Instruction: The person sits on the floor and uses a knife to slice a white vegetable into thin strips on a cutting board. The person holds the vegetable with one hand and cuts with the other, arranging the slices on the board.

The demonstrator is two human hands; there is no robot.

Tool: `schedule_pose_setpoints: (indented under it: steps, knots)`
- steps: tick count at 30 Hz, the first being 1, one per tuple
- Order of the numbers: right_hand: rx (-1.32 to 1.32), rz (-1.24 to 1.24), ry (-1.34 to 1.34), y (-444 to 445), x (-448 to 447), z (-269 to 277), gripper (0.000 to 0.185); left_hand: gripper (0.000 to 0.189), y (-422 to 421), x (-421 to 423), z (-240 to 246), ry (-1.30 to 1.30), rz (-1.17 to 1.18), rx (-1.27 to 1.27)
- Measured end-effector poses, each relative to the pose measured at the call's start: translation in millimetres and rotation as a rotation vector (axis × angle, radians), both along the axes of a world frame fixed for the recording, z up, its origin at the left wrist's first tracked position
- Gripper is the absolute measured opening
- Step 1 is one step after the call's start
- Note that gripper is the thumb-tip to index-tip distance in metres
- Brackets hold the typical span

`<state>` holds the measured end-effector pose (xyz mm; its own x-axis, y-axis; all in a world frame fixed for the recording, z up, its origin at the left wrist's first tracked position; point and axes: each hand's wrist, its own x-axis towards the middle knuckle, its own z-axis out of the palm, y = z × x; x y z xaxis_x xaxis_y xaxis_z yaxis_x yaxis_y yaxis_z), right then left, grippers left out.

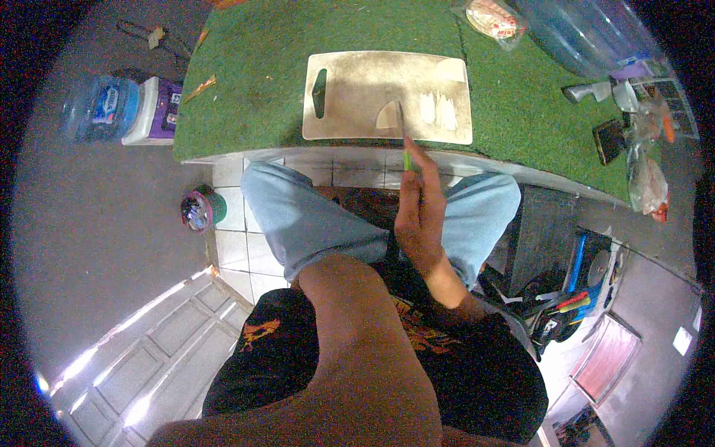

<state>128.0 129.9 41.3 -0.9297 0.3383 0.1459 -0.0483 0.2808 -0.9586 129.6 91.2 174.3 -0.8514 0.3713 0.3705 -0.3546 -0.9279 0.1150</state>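
My right hand point(420, 207) grips a kitchen knife by its green handle point(407, 161). The thin blade point(400, 120) points away from me over a worn white plastic cutting board point(357, 84). Against the blade's left side is a pale, round-edged slice of food point(387, 115). Several pale cut sticks point(438, 110) lie to the right, and a larger pale piece point(449, 70) rests in the far right corner. What the food is, I cannot tell. My left hand is out of view; a bare arm point(363, 324) looms close below the lens.
Green turf-like matting point(251, 84) covers the tabletop. At right are a large clear bottle point(586, 33), a wrapped packet point(494, 21), a smartphone point(609, 141) and plastic bags point(648, 176). A filled wastebasket point(204, 209) and a blue water bottle point(106, 109) stand at left.
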Motion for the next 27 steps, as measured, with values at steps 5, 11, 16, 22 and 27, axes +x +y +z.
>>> schedule_pose_setpoints:
  steps: [5, 11, 16, 22, 27]
  knots:
    - [-0.036, -0.008, 0.011, -2, -1, -2, 0.037, 0.082, 2, 4, 2, -0.009, -0.004, 0.017]
    - [0.002, -0.026, 0.022, 0, 2, -11, 0.038, 0.088, 1, 3, 4, -0.022, -0.001, 0.032]
    - [0.129, -0.041, 0.073, 3, -3, -22, 0.042, 0.093, 2, 2, 6, -0.052, -0.017, 0.072]
    - [-0.066, -0.092, -0.143, -3, 5, -13, 0.039, 0.099, 3, 3, 24, -0.135, -0.013, 0.198]
    - [-0.036, -0.114, -0.053, -2, -2, -14, 0.039, 0.102, 9, 7, 49, -0.31, 0.005, 0.335]
